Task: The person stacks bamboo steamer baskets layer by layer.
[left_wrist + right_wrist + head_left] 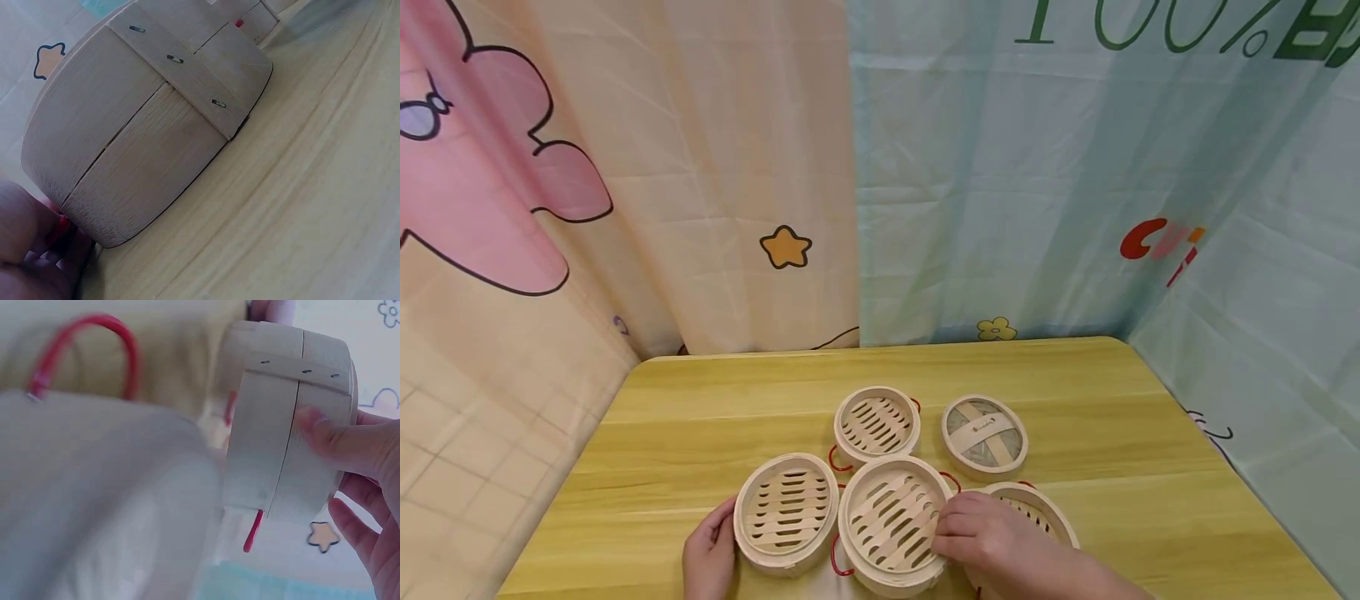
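Note:
My right hand (988, 533) grips the right rim of the middle bamboo steamer basket (895, 512), which has a slatted bottom and red loop handles. In the right wrist view the thumb presses the outer wall of this basket (269, 444), with the fingers round the rim. Whether its base touches the table cannot be told. My left hand (709, 550) holds the left side of another steamer basket (786, 510). In the left wrist view its fingers close about a red handle (59, 231) beside the stapled basket wall (137, 150).
Behind stands a smaller slatted steamer basket (877, 423), with a round woven lid (985, 435) to its right. Another basket (1045, 510) is partly hidden behind my right hand. All are on a wood-grain table (700, 408); printed curtains (737, 167) hang behind it.

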The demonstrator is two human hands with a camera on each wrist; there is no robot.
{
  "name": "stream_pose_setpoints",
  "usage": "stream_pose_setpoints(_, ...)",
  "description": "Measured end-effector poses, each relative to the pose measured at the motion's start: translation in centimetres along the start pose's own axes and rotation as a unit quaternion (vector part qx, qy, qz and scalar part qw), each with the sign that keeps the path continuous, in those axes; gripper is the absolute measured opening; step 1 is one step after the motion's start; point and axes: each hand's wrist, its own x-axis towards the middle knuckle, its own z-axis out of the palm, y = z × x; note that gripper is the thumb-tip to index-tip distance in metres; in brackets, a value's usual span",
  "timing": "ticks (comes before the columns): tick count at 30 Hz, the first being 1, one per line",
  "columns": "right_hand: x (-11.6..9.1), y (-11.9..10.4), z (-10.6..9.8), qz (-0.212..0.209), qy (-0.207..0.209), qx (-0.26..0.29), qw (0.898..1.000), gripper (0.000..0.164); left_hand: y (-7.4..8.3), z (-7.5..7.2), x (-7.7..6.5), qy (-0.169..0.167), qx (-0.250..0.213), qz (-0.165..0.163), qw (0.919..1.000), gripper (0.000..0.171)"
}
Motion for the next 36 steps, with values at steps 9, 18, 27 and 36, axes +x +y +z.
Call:
stream_pose_setpoints(9,3.3,1.2,-2.6,0.018,-0.028,-0.039,0.999,0.012,0.1,-0.1,-0.2,-0.008,0.003,-0.001,1.0,0.024)
stream_pose_setpoints(18,6.7,1.5,-3.0,0.011,-0.019,-0.037,0.999,0.007,0.4,-0.3,-0.3,-0.004,0.007,0.006,1.0,0.023)
stream_pose_setpoints(27,9.9,2.0,-2.3,0.007,-0.008,-0.036,0.999,0.012,0.5,-0.6,-0.2,-0.014,0.023,0.011,0.9996,0.023)
stream_pose_setpoints(36,11.6,1.9,-0.4,-0.001,0.011,-0.05,0.999,0.012,0.4,-0.8,-0.2,-0.019,0.04,0.02,0.9988,0.023)
